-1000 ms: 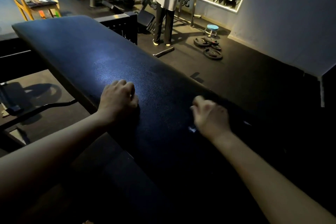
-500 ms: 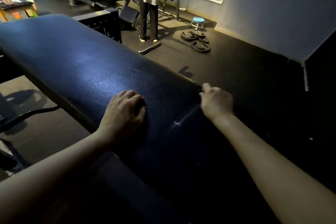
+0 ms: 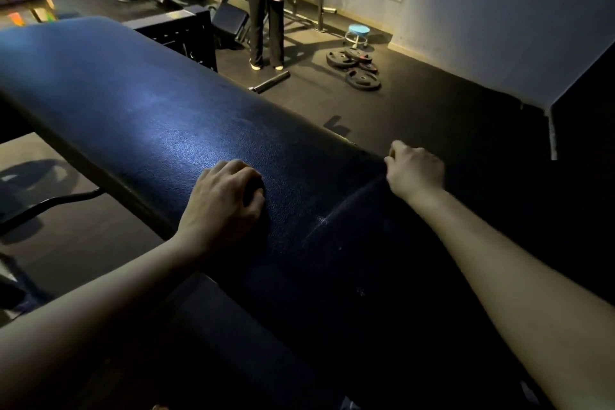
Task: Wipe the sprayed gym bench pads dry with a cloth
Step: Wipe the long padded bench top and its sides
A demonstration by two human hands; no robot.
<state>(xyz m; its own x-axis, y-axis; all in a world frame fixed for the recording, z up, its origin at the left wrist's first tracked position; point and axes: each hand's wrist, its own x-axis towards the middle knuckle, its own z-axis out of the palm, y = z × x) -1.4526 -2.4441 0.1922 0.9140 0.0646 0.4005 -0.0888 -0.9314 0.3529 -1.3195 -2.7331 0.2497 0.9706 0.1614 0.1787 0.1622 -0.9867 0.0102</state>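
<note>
**Status: wipe mid-run, cloth not confirmed**

Braced left hand [image 3: 226, 200] on long bench pad [image 3: 149, 116], fingers curled, nothing seen in it. Held right hand [image 3: 416, 170], also curled, at far edge by seam [image 3: 319, 220] with near pad [image 3: 366, 276]; hands well apart. Couldn't make out cloth, too dark to tell if gripped. Judged job part done: sheen on long pad, specks on near pad, likely more to wipe. Noted bystander [image 3: 266, 10], weight plates [image 3: 356, 70], bar [image 3: 269, 81] on floor beyond, none in the way.
</note>
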